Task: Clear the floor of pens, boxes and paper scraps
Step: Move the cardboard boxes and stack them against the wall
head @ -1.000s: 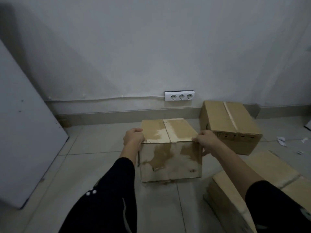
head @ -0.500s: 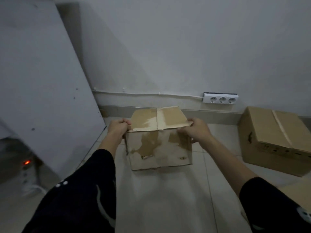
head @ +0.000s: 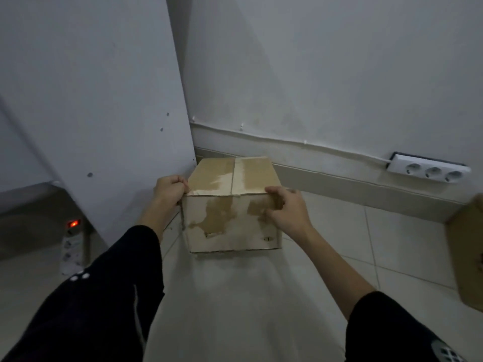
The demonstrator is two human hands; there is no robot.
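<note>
Box (head: pixel 232 212): plain brown cardboard, rectangular, top flaps shut, with a seam down the middle. The outer skin is torn off in pale, ragged patches on the top and the near face, and the lower edge is frayed.

My left hand (head: pixel 170 192) holds the box's upper left edge with the fingers curled over it. My right hand (head: pixel 285 207) grips the upper right corner, thumb along the top edge and fingers bent against the near face. Both sleeves are dark.

The box is low over glossy pale floor tiles (head: pixel 261 296); I cannot tell if its base touches them.

- Left of the box: a flat white board (head: pixel 104 100), smooth, dotted with a few small holes, standing tilted.
- Further left and lower: a power strip (head: pixel 71 246) with a red light.
- Behind the box: beige skirting (head: pixel 352 184) and a thin white cable (head: pixel 287 141) clipped along the matte wall.
- Right of the box: a white three-hole socket bar (head: pixel 428 170).
- Far right: a second box (head: pixel 467 257), cut off by the frame edge.
</note>
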